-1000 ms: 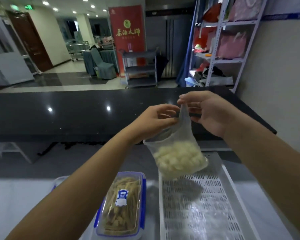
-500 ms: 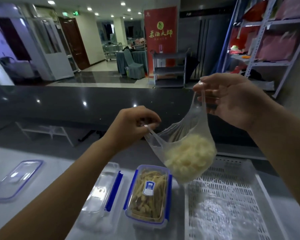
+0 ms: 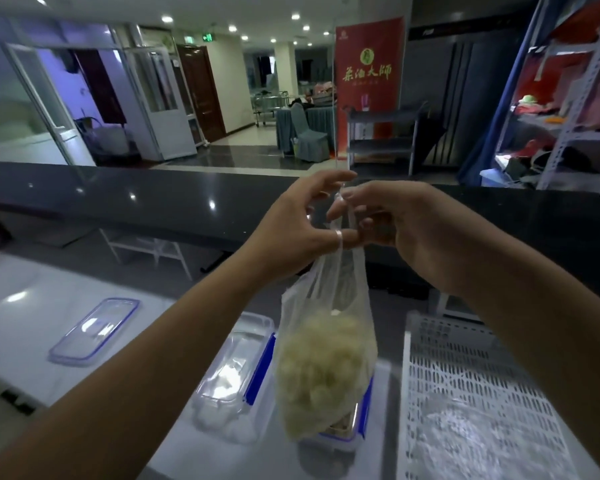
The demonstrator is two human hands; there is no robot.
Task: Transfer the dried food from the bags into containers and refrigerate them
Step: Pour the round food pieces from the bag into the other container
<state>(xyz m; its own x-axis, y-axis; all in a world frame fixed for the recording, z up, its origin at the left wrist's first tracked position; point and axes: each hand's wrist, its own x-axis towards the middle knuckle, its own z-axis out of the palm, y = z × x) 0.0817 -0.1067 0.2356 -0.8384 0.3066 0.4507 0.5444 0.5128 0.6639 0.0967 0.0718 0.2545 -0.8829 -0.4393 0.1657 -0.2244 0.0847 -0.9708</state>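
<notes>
A thin clear plastic bag of pale dried food pieces [image 3: 321,368] is held up by its handles, pinched by the left hand [image 3: 298,230] and right hand [image 3: 395,223], above a blue-clipped clear container [image 3: 347,434].

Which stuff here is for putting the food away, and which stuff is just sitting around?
For the job:
- plastic bag of pale dried food, held up by left hand and right hand
- empty clear container
- loose lid
- filled container behind the bag

Just lying about:
- white slotted tray
- red banner
- metal shelving
- covered chair
</notes>
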